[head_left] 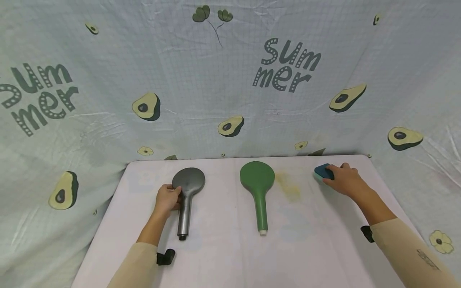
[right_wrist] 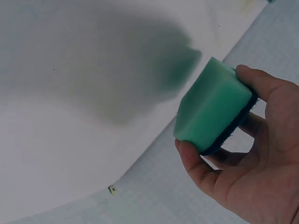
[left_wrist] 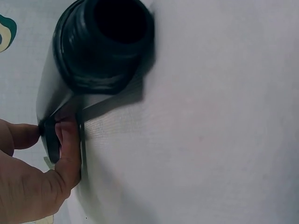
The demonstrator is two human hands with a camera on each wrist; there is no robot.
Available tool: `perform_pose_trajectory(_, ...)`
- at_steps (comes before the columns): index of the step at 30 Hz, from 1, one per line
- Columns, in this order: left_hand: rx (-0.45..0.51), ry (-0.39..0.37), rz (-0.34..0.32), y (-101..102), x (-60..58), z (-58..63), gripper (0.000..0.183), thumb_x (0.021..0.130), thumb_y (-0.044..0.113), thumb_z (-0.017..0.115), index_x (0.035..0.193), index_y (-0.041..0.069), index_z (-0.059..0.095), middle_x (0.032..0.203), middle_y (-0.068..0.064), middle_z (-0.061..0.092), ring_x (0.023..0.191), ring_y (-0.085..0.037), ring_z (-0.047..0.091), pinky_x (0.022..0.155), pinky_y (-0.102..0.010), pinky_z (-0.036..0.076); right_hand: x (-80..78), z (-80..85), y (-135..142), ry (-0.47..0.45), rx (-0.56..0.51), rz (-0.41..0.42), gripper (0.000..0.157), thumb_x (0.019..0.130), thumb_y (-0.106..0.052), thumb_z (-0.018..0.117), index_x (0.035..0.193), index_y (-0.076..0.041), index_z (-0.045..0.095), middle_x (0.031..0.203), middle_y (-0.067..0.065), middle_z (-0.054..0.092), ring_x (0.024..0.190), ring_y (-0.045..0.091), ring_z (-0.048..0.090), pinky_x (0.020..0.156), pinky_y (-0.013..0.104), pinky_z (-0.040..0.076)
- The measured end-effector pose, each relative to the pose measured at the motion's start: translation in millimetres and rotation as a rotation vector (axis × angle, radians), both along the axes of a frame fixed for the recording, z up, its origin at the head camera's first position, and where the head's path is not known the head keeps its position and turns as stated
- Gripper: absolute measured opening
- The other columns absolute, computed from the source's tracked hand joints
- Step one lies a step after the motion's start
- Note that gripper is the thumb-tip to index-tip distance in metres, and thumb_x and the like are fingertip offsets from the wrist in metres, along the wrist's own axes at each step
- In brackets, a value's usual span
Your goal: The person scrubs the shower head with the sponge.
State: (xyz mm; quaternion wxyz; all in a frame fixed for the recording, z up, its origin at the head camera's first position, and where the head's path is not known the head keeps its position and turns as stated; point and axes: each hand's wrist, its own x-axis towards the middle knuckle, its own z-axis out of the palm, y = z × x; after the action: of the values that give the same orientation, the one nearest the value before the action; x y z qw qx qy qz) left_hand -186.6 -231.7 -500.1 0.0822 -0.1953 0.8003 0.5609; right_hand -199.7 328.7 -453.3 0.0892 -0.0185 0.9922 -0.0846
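At the left of the table, my left hand (head_left: 168, 199) pinches the rim of a grey shower head (head_left: 188, 180) between thumb and fingers, close to where the handle begins. The left wrist view looks at the black threaded end of its handle (left_wrist: 107, 46). My right hand (head_left: 345, 179) grips a sponge (right_wrist: 212, 105) by its edges, over the far right part of the table. The sponge has a green foam side turned toward the table and a dark blue scouring side toward the palm. Between the hands lies a green shower head (head_left: 257, 176), its handle pointing toward me.
A yellowish stain (head_left: 289, 188) marks the pale tabletop (head_left: 223, 256) just right of the green shower head. Behind the table hangs a curtain (head_left: 194, 80) printed with avocados and lettering. Black wrist mounts (head_left: 165, 257) stick out beside both sleeves.
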Motion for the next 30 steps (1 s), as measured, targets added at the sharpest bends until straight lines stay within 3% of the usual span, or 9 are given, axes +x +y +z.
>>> perform_pose_trajectory(6,-0.012,0.006,-0.006,1.0,0.9,-0.5,0.056,0.108,0.019,0.049,0.150,-0.013,0.030,0.118,-0.025,0.054,0.076,-0.016,0.060,0.062,-0.029,0.059,-6.1,-5.4,0.9,-0.037,-0.002,-0.014,0.065,0.102,-0.035,0.062,0.147,0.008,0.043,0.130,0.050,0.041,0.111,0.067,0.049,0.089,0.073,0.049)
perform_pose_trajectory(21,-0.027,0.005,0.011,-3.3,4.1,-1.1,0.058,0.108,0.021,0.050,0.150,-0.013,0.028,0.101,-0.020,0.054,0.070,-0.015,0.060,0.057,-0.029,0.059,3.6,-12.5,-5.0,-0.087,-0.020,-0.064,0.071,0.102,-0.038,0.061,0.151,0.007,0.038,0.132,0.051,0.036,0.114,0.066,0.046,0.089,0.073,0.050)
perform_pose_trajectory(26,-0.052,0.020,0.019,-2.0,5.9,2.0,0.060,0.108,0.023,0.051,0.150,-0.013,0.028,0.115,-0.026,0.052,0.077,-0.020,0.061,0.058,-0.028,0.060,10.5,-20.2,-2.4,-0.066,-0.048,-0.073,0.073,0.101,-0.039,0.062,0.151,0.008,0.038,0.128,0.050,0.036,0.110,0.064,0.048,0.087,0.072,0.051)
perform_pose_trajectory(30,-0.150,0.105,0.048,-0.7,8.1,7.3,0.059,0.106,0.024,0.052,0.148,-0.013,0.032,0.123,-0.030,0.053,0.074,-0.022,0.060,0.060,-0.027,0.055,17.1,-28.1,-1.7,-0.026,-0.084,-0.080,0.072,0.100,-0.037,0.063,0.151,0.008,0.038,0.125,0.049,0.036,0.108,0.065,0.047,0.088,0.072,0.049)
